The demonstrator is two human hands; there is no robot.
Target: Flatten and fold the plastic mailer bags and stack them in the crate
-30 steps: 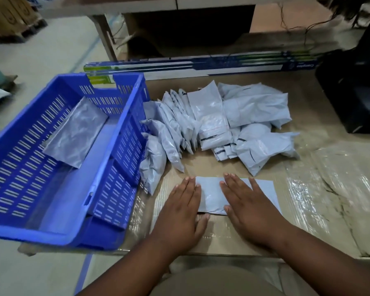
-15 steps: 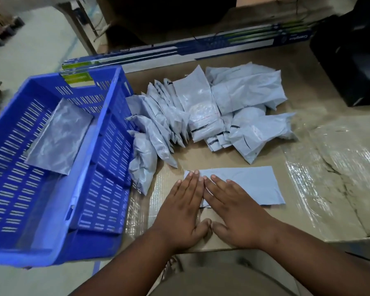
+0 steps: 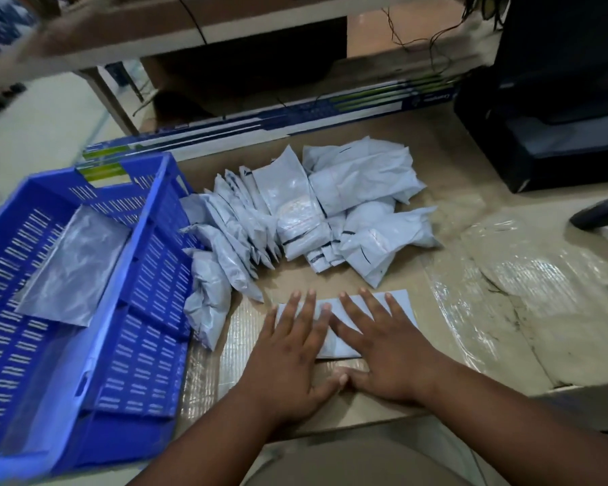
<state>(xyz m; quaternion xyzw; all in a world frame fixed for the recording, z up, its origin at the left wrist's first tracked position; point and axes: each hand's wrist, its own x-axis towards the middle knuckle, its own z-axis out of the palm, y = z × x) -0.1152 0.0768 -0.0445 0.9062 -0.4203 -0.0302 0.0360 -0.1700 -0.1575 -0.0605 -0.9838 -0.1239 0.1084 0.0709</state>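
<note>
A flat grey mailer bag (image 3: 402, 303) lies on the cardboard-covered table near the front edge. My left hand (image 3: 292, 352) presses its left part with straight, spread fingers. My right hand (image 3: 383, 345) presses the middle and right part the same way; the thumbs nearly touch. Much of the bag is hidden under both palms. Behind it sits a pile of several crumpled grey mailer bags (image 3: 316, 212). The blue slotted crate (image 3: 148, 310) stands at the left, with one flattened bag (image 3: 74, 264) leaning inside it.
A long blue-and-white box (image 3: 267, 124) lies along the table's back. A black device (image 3: 548, 135) stands at the back right, and a dark handheld object (image 3: 601, 213) lies at the right edge. Shiny tape (image 3: 527, 271) covers the table's right side.
Both hands have slid over the flat bag, first coming together at its left end and now spreading their fingers wider across it. The camera view has shifted.
</note>
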